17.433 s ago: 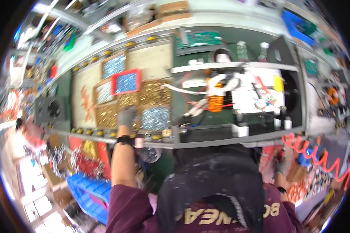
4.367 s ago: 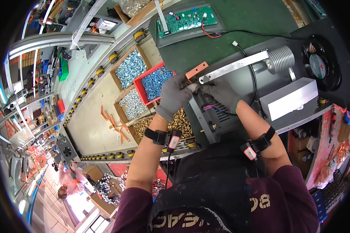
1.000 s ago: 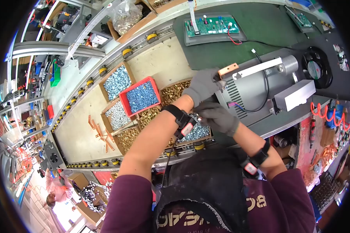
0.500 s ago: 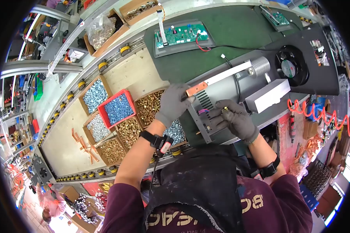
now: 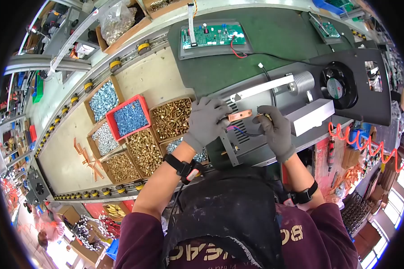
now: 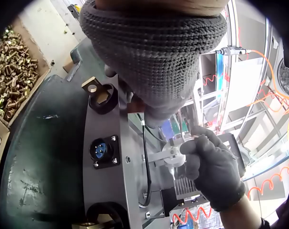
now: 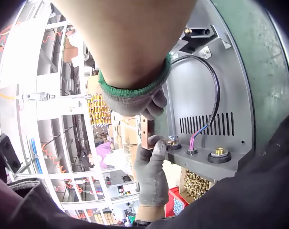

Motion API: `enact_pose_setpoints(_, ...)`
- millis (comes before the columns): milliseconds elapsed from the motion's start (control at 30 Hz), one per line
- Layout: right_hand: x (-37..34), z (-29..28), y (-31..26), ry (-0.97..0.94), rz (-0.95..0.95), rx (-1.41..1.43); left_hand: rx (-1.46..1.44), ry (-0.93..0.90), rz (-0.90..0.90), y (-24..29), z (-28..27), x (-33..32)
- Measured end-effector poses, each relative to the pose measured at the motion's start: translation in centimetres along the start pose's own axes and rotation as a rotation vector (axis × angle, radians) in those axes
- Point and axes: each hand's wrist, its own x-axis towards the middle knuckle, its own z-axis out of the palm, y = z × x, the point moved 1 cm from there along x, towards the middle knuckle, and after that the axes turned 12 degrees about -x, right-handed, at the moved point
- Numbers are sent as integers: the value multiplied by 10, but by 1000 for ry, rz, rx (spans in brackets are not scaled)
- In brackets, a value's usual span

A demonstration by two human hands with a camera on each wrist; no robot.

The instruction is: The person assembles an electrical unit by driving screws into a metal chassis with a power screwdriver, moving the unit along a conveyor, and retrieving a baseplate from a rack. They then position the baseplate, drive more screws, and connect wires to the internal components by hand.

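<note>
My gloved left hand pinches a copper bar above the end panel of a grey metal housing. To its right, my right hand has its thumb and fingers curled around a small brass-coloured fastener, beside the bar's free end. The right wrist view shows the holes in the copper bar, with the left hand gripping its lower end. Along the housing's panel in the left wrist view are a round connector and a brass terminal. A silvery bar lies behind the hands.
Cardboard trays of fasteners and a red bin stand at the left, near loose copper strips. A green circuit board lies at the back. Rightward are a fan, a finned heat sink and a coiled red hose.
Since half a second ago, the copper bar has swung down away from the silvery bar and extends rightward. My right hand has moved up beside its end, still holding the fastener.
</note>
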Motion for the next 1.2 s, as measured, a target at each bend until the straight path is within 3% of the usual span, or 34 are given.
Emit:
enact_pose_setpoints(67, 4, 8, 3, 52, -150, -169, 0, -7, -7, -1, 0, 0)
enact_pose_setpoints(200, 9, 16, 3, 102, -253, -392, 7, -27, -19, 0, -1, 0)
enact_pose_setpoints(267, 11, 18, -1, 214, -353, -489, -3, -25, -17, -1, 0, 0)
enact_pose_setpoints(300, 11, 16, -3, 211, -353, -491, -11, -22, -14, -2, 0, 0)
enact_pose_setpoints(367, 12, 13, -7, 85, -491, -758, -11, -38, -28, -3, 2, 0)
enact_pose_setpoints(500, 11, 8, 6, 70, -535, -790, 3, -53, -55, -1, 3, 1)
enact_pose_setpoints(567, 7, 7, 11, 121, -170, -197, -17, -38, -63, -4, 4, 1)
enact_pose_setpoints(600, 3, 5, 9, 103, -84, 43, -37, -30, -71, -5, 5, -1)
enact_pose_setpoints(733, -3, -4, -5, 164, -245, 38, -24, -13, -49, -4, 8, 1)
enact_pose_setpoints(833, -9, -15, -10, 39, -258, 101, -17, -8, -54, -4, 7, 2)
enact_pose_setpoints(900, -12, -21, -12, -45, -154, 103, 2, -18, -54, -2, 6, 2)
enact_pose_setpoints(1033, -15, -23, -16, -9, -47, 1, -4, -35, -45, -1, 5, 1)
enact_pose_setpoints(1200, -10, -12, -23, -422, 161, 13, 3, -46, -50, -1, 5, 1)
